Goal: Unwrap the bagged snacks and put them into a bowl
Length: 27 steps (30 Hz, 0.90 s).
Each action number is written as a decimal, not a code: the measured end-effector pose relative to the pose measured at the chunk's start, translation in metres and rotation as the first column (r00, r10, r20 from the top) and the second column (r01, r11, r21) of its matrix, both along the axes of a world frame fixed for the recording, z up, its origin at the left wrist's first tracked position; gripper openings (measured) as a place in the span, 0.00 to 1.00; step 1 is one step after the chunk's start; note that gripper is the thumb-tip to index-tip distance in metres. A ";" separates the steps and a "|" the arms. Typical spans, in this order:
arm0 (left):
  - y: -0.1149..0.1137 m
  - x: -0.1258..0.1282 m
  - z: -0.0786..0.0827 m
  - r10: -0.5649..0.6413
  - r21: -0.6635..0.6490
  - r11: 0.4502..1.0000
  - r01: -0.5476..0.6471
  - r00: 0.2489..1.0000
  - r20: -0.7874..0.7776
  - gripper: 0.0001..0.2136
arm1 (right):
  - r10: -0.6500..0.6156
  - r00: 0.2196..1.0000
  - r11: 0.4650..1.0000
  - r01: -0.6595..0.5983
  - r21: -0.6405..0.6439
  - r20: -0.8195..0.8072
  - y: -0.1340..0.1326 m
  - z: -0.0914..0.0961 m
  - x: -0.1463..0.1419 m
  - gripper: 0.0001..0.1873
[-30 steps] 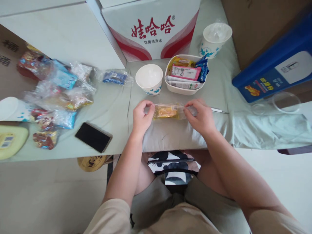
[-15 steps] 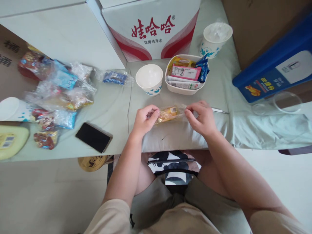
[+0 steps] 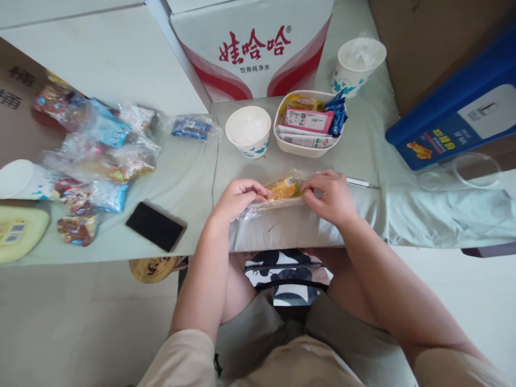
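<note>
A clear plastic bag with a yellow snack packet (image 3: 283, 188) inside lies near the front edge of the table (image 3: 193, 172). My left hand (image 3: 235, 198) pinches the bag's left part with curled fingers. My right hand (image 3: 328, 195) grips the right end, fingers closed on the plastic. The two hands are close together over the packet, and loose clear film trails out below my left hand.
A white tub (image 3: 307, 124) of wrapped snacks and a paper bowl (image 3: 248, 129) stand behind the hands. A lidded cup (image 3: 357, 64) and a printed box (image 3: 253, 45) sit farther back. Bagged snacks (image 3: 94, 156) and a phone (image 3: 156, 226) lie left; a blue box (image 3: 455, 115) right.
My hands have drawn closer together on the bag. The packet has turned and shifted slightly right, and the left hand has slid in over the plastic.
</note>
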State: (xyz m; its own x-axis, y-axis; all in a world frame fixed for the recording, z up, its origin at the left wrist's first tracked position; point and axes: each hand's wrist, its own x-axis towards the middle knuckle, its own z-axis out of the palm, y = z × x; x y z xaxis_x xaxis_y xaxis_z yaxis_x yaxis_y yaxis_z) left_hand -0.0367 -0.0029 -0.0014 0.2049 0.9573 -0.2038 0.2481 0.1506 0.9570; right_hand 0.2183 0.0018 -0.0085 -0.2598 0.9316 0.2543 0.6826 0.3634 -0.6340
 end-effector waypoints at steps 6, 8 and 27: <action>0.002 0.007 -0.011 0.018 0.358 0.924 0.134 0.920 -0.391 0.32 | -0.004 0.994 1.000 0.005 -0.011 0.106 0.001 -0.006 -0.001 0.09; 0.003 0.007 -0.015 0.080 0.393 0.912 0.121 0.886 -0.458 0.37 | 0.015 0.993 1.000 -0.015 -0.008 0.120 0.000 -0.006 -0.001 0.11; -0.002 0.015 -0.003 -0.010 0.006 1.000 0.009 0.915 0.404 0.29 | 0.134 0.991 0.990 -0.135 -0.043 -0.027 -0.007 -0.010 -0.020 0.33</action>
